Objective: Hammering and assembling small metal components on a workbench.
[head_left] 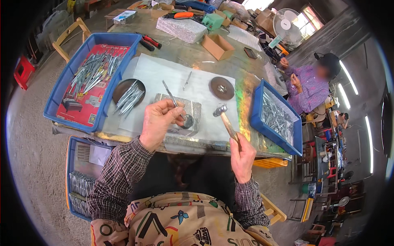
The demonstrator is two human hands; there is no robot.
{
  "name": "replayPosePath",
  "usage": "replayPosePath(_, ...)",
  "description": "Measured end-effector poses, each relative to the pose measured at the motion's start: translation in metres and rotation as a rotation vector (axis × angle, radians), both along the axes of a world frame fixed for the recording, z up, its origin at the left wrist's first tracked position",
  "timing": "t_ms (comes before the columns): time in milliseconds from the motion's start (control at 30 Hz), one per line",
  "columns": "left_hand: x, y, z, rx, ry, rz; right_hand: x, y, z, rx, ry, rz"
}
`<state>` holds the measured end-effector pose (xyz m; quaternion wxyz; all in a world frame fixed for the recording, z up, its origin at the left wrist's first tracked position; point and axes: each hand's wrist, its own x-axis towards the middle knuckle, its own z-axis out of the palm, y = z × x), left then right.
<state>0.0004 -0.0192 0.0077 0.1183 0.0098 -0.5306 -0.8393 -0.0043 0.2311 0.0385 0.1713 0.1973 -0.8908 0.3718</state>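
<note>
Gripping a hammer [228,126] by its wooden handle in the right hand [243,156], with fingers wrapped round it. Pinching a thin metal rod [169,91] between thumb and fingers of the left hand [158,121], over a grey block [195,111] on the surface [184,52]. Flanked by a dark dish [120,89] of metal rods [130,97] to the left and a blue tray [274,137] to the right. Backed by a cardboard box [217,46], then a fan [287,26].

I note a rough grey floor [37,123], a red stool [24,73] and wooden chair [66,34] at left, and, at right, a bright window [315,21] beside a white fan [286,26] and glowing tube lights [369,143].
</note>
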Motion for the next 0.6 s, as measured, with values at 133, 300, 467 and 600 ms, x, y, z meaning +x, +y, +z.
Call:
replayPosePath(133, 0.006, -0.003, 0.002, 0.117, -0.065, -0.009, -0.006, 0.001, -0.019, 0.018, 0.031, -0.023)
replayPosePath(300, 0.013, -0.007, -0.003, 0.152, -0.068, 0.008, -0.012, -0.001, -0.040, 0.119, 0.115, -0.038)
replayPosePath(467, 0.015, -0.009, -0.005, 0.155, -0.075, 0.021, -0.013, -0.006, -0.049, 0.198, 0.195, -0.068)
replayPosePath(600, 0.016, -0.008, -0.006, 0.136, -0.075, 0.025, -0.014, -0.009, -0.054, 0.272, 0.212, -0.119)
